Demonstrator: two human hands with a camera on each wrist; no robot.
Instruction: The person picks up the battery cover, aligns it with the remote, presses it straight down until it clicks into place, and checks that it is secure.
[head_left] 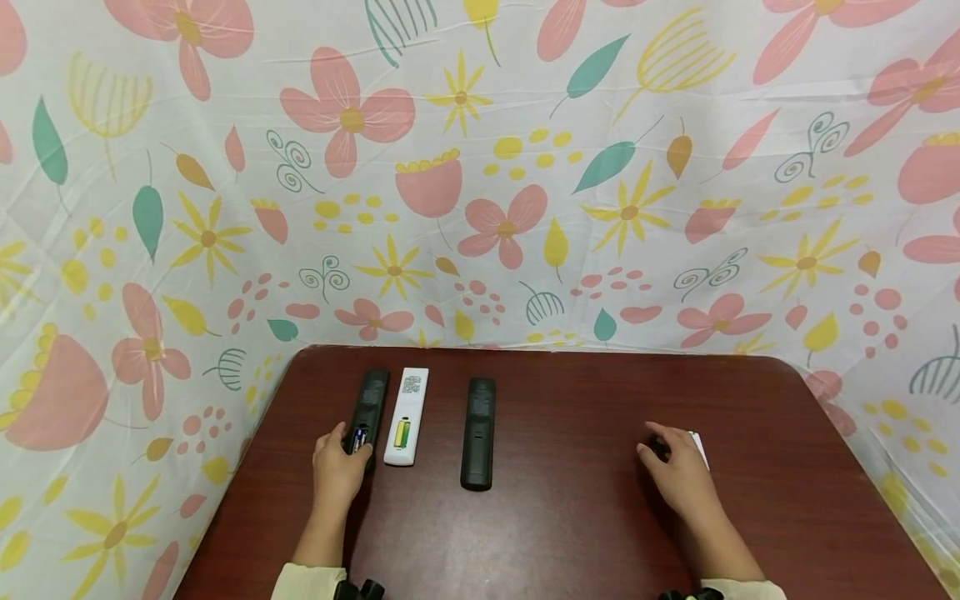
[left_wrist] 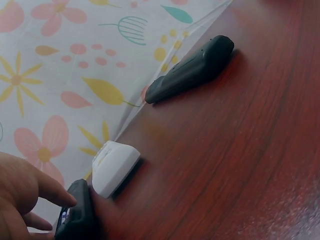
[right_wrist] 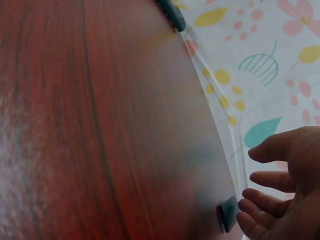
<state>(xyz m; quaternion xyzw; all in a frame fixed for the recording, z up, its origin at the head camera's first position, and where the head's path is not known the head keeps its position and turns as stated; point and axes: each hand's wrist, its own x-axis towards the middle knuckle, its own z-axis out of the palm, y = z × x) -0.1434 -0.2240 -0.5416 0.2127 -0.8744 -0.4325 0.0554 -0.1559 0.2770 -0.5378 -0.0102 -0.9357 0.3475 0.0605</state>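
Observation:
My left hand [head_left: 341, 467] holds the sides of a black remote control [head_left: 369, 400] at the left of the table. Its back faces up, and batteries [head_left: 360, 437] show in the uncovered compartment. In the left wrist view the thumb lies across the edge of this remote [left_wrist: 80, 215]. Over at the right, my right hand [head_left: 684, 473] hovers with loosely bent, parted fingers by a small black piece, likely a battery cover [right_wrist: 229, 214]; whether the fingertips touch it I cannot tell. A white piece [head_left: 700, 450] pokes out behind this hand.
Beside the held remote lies a white remote control [head_left: 407, 417] with a battery picture on its back. Another black remote control [head_left: 477, 433] lies further right, back up. A flowered cloth [head_left: 480, 208] hangs along the far edge of the brown table [head_left: 570, 500].

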